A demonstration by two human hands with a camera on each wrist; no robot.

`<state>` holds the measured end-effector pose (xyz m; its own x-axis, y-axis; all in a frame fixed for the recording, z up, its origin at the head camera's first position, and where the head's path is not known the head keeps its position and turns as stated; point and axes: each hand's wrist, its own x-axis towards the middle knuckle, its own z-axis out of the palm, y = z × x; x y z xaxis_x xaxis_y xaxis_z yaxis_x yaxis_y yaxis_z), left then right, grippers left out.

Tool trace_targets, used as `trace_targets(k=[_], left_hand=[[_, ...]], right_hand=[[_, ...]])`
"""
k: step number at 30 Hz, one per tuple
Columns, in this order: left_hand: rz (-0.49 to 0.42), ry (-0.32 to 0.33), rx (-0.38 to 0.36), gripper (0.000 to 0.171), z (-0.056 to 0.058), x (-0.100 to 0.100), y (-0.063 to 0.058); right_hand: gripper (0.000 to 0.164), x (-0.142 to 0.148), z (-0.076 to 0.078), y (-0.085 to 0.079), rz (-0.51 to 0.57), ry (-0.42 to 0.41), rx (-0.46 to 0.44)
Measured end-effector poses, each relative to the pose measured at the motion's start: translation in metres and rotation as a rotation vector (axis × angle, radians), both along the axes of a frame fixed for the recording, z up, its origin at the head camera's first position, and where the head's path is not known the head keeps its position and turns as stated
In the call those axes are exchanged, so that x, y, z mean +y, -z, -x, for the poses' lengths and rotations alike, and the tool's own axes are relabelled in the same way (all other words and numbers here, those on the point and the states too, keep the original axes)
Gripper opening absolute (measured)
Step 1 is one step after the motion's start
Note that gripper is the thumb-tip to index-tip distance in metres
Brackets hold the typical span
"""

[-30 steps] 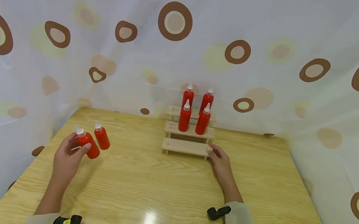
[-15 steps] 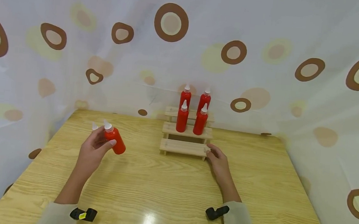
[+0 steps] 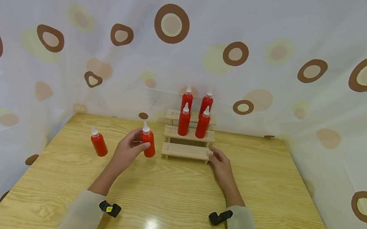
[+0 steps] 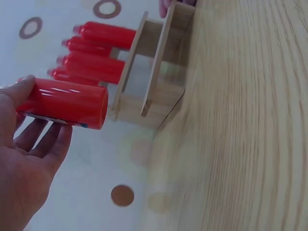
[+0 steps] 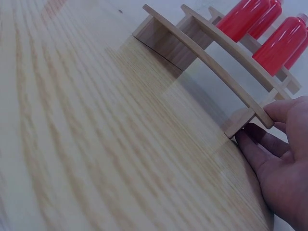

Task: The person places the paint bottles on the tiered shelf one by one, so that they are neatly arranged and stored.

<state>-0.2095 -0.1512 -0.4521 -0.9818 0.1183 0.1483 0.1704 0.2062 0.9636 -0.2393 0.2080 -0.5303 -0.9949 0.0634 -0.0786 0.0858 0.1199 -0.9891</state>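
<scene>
My left hand (image 3: 129, 152) grips a red squeeze bottle (image 3: 148, 143) with a white pointed cap between thumb and fingers. The bottle hangs nearly upright above the table, just left of a small three-step wooden rack (image 3: 184, 151); in the left wrist view its base (image 4: 100, 108) faces the rack. My right hand (image 3: 222, 166) holds the right end of the rack's lowest step, thumb and fingers around that end in the right wrist view. Two red bottles stand on the middle step, one of them at the left (image 3: 184, 124), and two more on the top step behind.
Another red bottle (image 3: 99, 144) with a white cap stands alone on the left part of the wooden table (image 3: 169, 190). A pale curtain (image 3: 129, 61) with brown rings hangs close behind the rack and along both sides.
My left hand has carried its bottle rightward from beside the lone bottle to near the rack, turning it more upright. The right hand stays at the rack's end. The head view has shifted slightly.
</scene>
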Motion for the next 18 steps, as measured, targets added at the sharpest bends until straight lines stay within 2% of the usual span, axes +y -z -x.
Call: trace_targets(k=[11, 18], left_hand=[[0.012, 0.102, -0.024, 0.052, 0.030, 0.070, 0.007], [0.027, 0.184, -0.025, 0.052, 0.046, 0.107, 0.011]], right_hand=[[0.039, 0.001, 0.001, 0.002, 0.001, -0.009, 0.027], [0.042, 0.003, 0.002, 0.000, 0.008, -0.025, -0.024]])
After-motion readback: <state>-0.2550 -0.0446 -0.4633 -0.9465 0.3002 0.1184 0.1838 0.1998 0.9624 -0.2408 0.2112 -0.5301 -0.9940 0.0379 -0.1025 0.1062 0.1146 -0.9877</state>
